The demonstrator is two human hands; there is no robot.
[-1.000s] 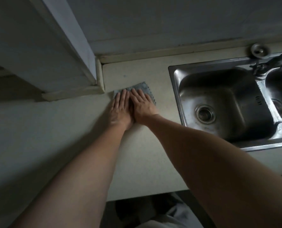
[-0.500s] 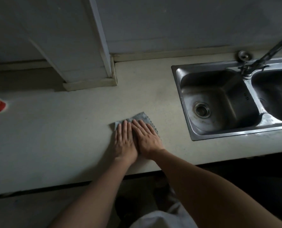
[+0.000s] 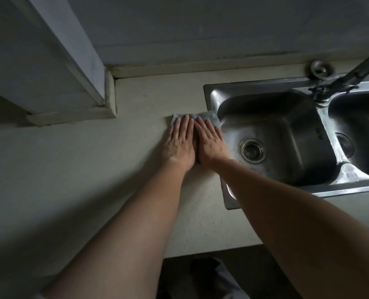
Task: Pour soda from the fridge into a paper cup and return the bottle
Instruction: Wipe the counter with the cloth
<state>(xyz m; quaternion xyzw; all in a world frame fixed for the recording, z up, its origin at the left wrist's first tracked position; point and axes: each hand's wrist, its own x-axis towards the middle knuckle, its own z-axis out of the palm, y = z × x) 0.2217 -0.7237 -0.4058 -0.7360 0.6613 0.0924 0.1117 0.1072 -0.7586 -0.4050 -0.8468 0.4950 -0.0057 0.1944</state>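
Lower frame: two bare forearms reach up from the bottom edge toward mid-frame. Centre: the left hand and right hand lie flat and side by side, touching along their inner edges. The fingers are straight and together, and they press on a grey cloth without curling round it. The cloth lies on the pale counter, and its right corner reaches the left rim of the steel sink. Right of centre: the drain sits in the basin floor, and the faucet crosses the upper right. Upper left: a grey column stands against the back wall. The soda bottle, the paper cup and the fridge are not in view, so their positions cannot be stated. Assessment: a bottle from the fridge is likely cold, possibly damp and slippery, and weighty if full. It is best taken round the body with a full wrap of the fingers. A paper cup is light and thin-walled, easy to crush or tip, and should be steadied low with light pressure. Neither hand is free for that while it bears on the cloth.
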